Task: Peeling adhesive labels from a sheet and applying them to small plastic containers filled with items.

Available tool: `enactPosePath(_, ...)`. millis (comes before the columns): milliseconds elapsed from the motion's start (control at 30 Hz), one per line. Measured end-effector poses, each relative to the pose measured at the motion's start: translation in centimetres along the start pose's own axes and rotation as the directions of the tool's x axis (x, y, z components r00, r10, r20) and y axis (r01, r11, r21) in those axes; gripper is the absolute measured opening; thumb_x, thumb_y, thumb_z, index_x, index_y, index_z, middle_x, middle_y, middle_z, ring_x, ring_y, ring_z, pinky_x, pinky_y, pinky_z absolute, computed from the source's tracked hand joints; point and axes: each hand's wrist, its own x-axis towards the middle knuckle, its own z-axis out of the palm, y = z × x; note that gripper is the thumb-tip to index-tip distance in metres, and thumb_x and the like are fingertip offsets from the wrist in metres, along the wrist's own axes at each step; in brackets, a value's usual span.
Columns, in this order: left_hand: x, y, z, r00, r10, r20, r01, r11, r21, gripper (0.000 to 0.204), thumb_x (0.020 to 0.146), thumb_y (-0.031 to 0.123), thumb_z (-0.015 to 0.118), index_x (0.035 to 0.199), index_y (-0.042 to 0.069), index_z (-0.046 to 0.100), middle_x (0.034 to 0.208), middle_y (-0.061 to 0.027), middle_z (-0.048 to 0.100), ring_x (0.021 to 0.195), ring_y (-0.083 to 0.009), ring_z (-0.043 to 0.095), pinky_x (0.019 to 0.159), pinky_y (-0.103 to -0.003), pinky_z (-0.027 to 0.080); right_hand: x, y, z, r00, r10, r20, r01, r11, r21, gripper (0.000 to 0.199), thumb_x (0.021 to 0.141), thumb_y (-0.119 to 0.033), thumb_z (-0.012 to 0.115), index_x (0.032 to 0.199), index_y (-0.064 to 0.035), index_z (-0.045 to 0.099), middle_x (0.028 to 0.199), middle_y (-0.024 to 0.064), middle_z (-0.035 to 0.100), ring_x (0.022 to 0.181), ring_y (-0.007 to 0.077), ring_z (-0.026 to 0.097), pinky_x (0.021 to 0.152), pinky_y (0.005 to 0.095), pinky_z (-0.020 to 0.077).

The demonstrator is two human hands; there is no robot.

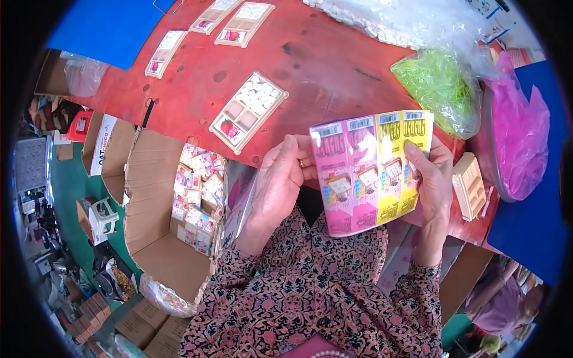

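Observation:
My right hand grips a stack of printed label sheets by its right edge, thumb on the front. The sheets have pink and yellow strips with barcodes and small tray pictures. At the left edge of the stack is my left hand, a ring on one finger. Its thumb points up beside the sheets, and its fingertips go out of sight behind them. Beyond it, a beige divided tray on the red table holds white pieces and a strawberry picture. Near my right hand, another beige tray stands tilted, its compartments bare.
Several similar trays lie at the far left of the red table. A clear bag of green strands and a pink plastic bag are at the right. Below left, a cardboard box holds many small packages. Another person is lower right.

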Motion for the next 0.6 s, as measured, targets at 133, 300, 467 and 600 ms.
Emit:
enactPosePath(133, -0.1, -0.3, -0.7, 0.996, -0.079, 0.048, 0.062, 0.956, 0.287, 0.023, 0.093, 0.014, 0.054, 0.108, -0.002, 0.058, 0.093, -0.0068, 0.065, 0.081, -0.0125, 0.062, 0.076, -0.028, 0.051, 0.7, 1.1, -0.8, 0.998, 0.057, -0.013, -0.057, 0.998, -0.022, 0.026, 0.084, -0.008, 0.067, 0.106, 0.0025, 0.062, 0.091, 0.0086, 0.069, 0.075, 0.0097, 0.065, 0.068, 0.0228, 0.0523)
enactPosePath(300, 1.7, -1.9, -1.5, 0.999, -0.053, -0.002, 0.05, 0.935, 0.35, 0.015, 0.086, 0.003, 0.06, 0.099, -0.003, 0.06, 0.088, -0.0071, 0.065, 0.077, -0.011, 0.063, 0.069, -0.026, 0.054, 1.6, 2.5, -0.9, 0.972, -0.219, -0.088, 0.148, 0.855, -0.498, 0.042, 0.079, -0.007, 0.07, 0.116, 0.0041, 0.055, 0.102, 0.0133, 0.065, 0.089, 0.0165, 0.063, 0.077, 0.0283, 0.0498)
enactPosePath(467, 2.1, -3.7, -1.2, 0.993, 0.031, -0.111, -0.011, 0.984, 0.18, 0.011, 0.084, 0.001, 0.061, 0.094, -0.002, 0.059, 0.083, -0.006, 0.064, 0.072, -0.0109, 0.063, 0.063, -0.024, 0.055, -1.4, 1.4, 4.2, 0.777, -0.596, 0.205, 0.407, 0.227, -0.885, 0.044, 0.077, -0.008, 0.067, 0.117, 0.0039, 0.054, 0.102, 0.0208, 0.056, 0.094, 0.0351, 0.053, 0.084, 0.0426, 0.0413)
enactPosePath(600, 1.5, -4.7, 0.4, 0.988, 0.126, -0.086, -0.104, 0.968, 0.228, 0.012, 0.083, -0.004, 0.061, 0.095, -0.004, 0.058, 0.082, -0.0058, 0.064, 0.071, -0.0079, 0.061, 0.065, -0.021, 0.053, -1.8, 3.0, 7.5, 0.874, -0.419, 0.245, 0.447, 0.495, -0.745, 0.025, 0.081, -0.007, 0.063, 0.102, 0.0057, 0.061, 0.093, 0.0183, 0.058, 0.084, 0.0332, 0.058, 0.072, 0.0389, 0.0469)
